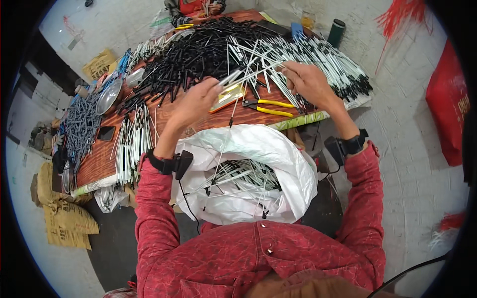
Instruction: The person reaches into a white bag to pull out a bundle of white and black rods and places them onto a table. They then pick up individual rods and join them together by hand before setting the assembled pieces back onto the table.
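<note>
My left hand is closed above the near edge of the table, at a blurred silvery-white piece. To its right, my right hand has its fingers pinched at thin white rods that slant between the hands. Below them a white sack lies open at my front, with several white rods with black fittings inside. One thin rod with a black clip rises from the sack toward my hands. Yellow-handled pliers and a yellow packet lie beneath the hands.
Black plastic parts heap up mid-table, with white black-ended rods at right and more rods at left. Grey parts lie by a metal bowl. Across the table another person's hands show. A dark green flask stands far right.
</note>
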### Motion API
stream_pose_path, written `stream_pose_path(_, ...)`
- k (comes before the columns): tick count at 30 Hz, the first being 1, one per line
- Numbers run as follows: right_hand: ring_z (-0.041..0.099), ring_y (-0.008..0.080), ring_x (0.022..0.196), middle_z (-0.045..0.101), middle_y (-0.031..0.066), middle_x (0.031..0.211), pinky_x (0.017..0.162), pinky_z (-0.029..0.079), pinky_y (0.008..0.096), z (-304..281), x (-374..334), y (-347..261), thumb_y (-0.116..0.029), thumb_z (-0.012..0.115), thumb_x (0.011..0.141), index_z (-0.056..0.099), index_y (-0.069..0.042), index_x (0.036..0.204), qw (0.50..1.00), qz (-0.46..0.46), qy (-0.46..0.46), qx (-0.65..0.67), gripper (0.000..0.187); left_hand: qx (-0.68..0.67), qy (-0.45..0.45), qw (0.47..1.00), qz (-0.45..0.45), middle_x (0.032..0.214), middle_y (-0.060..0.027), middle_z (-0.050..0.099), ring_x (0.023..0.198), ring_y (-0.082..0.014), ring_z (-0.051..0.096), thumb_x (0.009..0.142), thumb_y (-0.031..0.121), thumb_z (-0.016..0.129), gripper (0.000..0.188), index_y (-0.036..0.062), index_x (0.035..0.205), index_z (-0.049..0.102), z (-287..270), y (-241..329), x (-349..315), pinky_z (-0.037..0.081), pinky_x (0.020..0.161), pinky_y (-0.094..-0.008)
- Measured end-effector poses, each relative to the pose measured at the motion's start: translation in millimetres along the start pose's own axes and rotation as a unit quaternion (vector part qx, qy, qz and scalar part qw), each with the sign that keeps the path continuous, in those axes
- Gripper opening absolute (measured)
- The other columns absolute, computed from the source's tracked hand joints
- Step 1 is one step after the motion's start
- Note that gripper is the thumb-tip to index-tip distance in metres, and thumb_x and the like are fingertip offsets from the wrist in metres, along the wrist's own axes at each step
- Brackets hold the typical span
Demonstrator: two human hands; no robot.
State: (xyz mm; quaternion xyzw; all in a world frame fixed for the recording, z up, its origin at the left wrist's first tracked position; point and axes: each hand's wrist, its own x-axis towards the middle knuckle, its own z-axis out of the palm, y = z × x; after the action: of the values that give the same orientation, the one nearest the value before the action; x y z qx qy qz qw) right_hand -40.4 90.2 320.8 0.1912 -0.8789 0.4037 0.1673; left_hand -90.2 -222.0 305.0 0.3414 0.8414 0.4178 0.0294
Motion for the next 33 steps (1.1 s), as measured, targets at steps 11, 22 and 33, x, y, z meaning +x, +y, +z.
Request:
stream_pose_path(11, 0.057, 0.0125, 0.054, 0.062, 0.0058, 0.068, 0.052, 0.045, 0.0289, -18.0, -6.2, 8.2, -0.030, 0.052, 0.096, 0.065, -0.005, 0.102, 0.992, 0.127, -0.019, 0.012, 0.029, -0.469, 0.019, 0.857, -0.214, 0.069, 0.0040, 0.043, 0.059, -0.0069, 0.040, 0.101, 0.021, 0.042, 0.023, 0.0022, 0.102, 0.055, -49.9, -6.9, -6.0, 0.034, 0.052, -0.0197)
stream_pose_path(22, 0.063, 0.0294, 0.073, 0.065, 0.0110, 0.076, 0.062, 0.047, 0.0409, -0.5, 10.7, -55.2, -0.039, 0.064, 0.081, 0.068, -0.009, 0.086, 0.918, -0.144, -0.200, -0.309, 0.031, -0.344, -0.126, 0.892, -0.266, 0.068, 0.0035, 0.040, 0.055, -0.0063, 0.034, 0.102, 0.023, 0.039, 0.025, 0.0026, 0.108, 0.053, 34.3, 57.4, -6.0, 0.028, 0.048, -0.0199)
stream_pose_path(33, 0.057, 0.0212, 0.066, 0.059, 0.0059, 0.074, 0.060, 0.046, 0.0344, 12.3, -4.7, -19.2, -0.040, 0.066, 0.084, 0.062, -0.005, 0.081, 0.988, -0.062, 0.134, -0.046, 0.035, -0.493, -0.048, 0.816, -0.299, 0.069, 0.0065, 0.036, 0.054, -0.0044, 0.030, 0.103, 0.026, 0.038, 0.023, 0.0078, 0.108, 0.050, 41.5, 39.7, 0.2, 0.025, 0.049, -0.0190)
